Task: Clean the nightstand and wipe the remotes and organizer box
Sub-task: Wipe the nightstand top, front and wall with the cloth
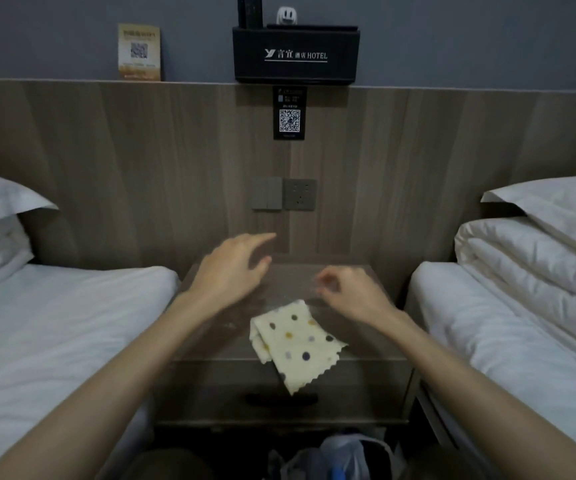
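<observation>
Nightstand [210, 344] between two white beds [54, 323], its top bearing a polka-dot cleaning cloth [295, 341] whose corner hangs over the front edge. Above the nightstand, on the headboard ledge, black hotel organizer box [295, 55] holding dark remotes [250, 10]. Left hand [232, 271] above the nightstand, fingers spread, empty. Right hand [348, 292] beside the cloth, fingers loosely curled, holding nothing.

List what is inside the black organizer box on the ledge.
Dark remotes stand upright in the left end of the organizer box. Along the right, a flat dark item shows at the rim. A white charger shows behind it. The box front hides everything lower.
</observation>
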Demonstrator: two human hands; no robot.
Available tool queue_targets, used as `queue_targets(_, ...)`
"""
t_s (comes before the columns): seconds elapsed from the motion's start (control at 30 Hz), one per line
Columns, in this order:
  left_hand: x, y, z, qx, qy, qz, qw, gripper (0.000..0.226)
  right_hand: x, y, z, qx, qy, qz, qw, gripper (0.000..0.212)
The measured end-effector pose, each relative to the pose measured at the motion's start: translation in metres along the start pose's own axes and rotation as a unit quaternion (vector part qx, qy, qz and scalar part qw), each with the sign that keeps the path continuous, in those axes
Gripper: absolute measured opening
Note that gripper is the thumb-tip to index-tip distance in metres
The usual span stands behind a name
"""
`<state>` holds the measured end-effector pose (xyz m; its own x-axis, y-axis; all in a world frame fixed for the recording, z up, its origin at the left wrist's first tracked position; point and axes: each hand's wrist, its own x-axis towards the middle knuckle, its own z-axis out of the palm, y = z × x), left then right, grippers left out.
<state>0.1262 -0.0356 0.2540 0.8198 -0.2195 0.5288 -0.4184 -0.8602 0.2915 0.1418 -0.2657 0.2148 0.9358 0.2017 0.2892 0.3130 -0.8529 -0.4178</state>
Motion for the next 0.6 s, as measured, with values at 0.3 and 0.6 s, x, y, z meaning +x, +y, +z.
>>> queue_targets(0.3, -0.045, -0.005, 0.060, -0.031, -0.111, -0.063, 0.991, 0.046, -0.018, 0.008, 0.074, -0.077, -0.112, 0.117, 0.984, 0.029)
queue_targets(0.6, -0.057, -0.010, 0.061, -0.072, -0.111, -0.059, 0.989, 0.047, -0.023, -0.009, 0.059, -0.071, 0.036, 0.045, 0.996, 0.008)
